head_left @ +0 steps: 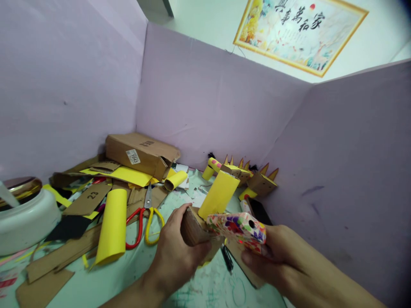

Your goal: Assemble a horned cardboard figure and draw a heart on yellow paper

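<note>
My left hand (180, 252) is closed around a small brown cardboard box (192, 229). Out of the box's top rises a yellow paper tube (220, 194), tilted to the right. My right hand (276, 256) grips a glue gun (237, 226) with a bright flower pattern and a small red light. Its front end is close by the foot of the tube; whether it touches cannot be made out. Under the hands, a yellow part shows beneath the box, partly hidden. A black pen (227, 259) lies below the glue gun.
Scissors (148, 202) with red and yellow handles lie left of my hands, beside another yellow tube (113, 226). Cardboard scraps (86, 199) and a carton (138, 149) fill the left. Horned cardboard figures (261, 185) stand at the back right. A white round container (25, 224) sits far left. Purple panels (218, 94) enclose the table.
</note>
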The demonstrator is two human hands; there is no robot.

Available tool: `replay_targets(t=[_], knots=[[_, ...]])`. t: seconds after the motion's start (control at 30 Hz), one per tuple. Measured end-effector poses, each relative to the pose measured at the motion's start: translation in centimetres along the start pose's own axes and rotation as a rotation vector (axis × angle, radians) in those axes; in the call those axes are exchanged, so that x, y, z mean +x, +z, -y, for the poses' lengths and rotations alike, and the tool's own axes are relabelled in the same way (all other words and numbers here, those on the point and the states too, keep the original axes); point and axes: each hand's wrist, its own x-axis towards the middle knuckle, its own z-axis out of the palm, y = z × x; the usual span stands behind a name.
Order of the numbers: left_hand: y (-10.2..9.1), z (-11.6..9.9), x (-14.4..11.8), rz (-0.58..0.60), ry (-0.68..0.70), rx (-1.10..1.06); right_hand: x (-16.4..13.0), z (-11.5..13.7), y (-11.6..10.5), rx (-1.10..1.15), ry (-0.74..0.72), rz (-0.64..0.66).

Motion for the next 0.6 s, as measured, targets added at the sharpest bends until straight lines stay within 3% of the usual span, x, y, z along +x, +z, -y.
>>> replay_targets(t=[0.37, 0.5, 0.6], knots=[[-0.1, 0.2, 0.3, 0.025, -0.01, -0.107, -0.2, -0.6, 0.5, -0.063, 0.039, -0.046], [-0.3, -0.1, 1.0, 0.091, -0.037, -0.226, -0.7, -1.2, -0.2, 0.153, 0.051, -0.074], [-0.8, -0.5, 1.5, 0.107, -0.069, -0.298, -0.3, -3.1, -1.0, 0.384, 0.046, -0.197]])
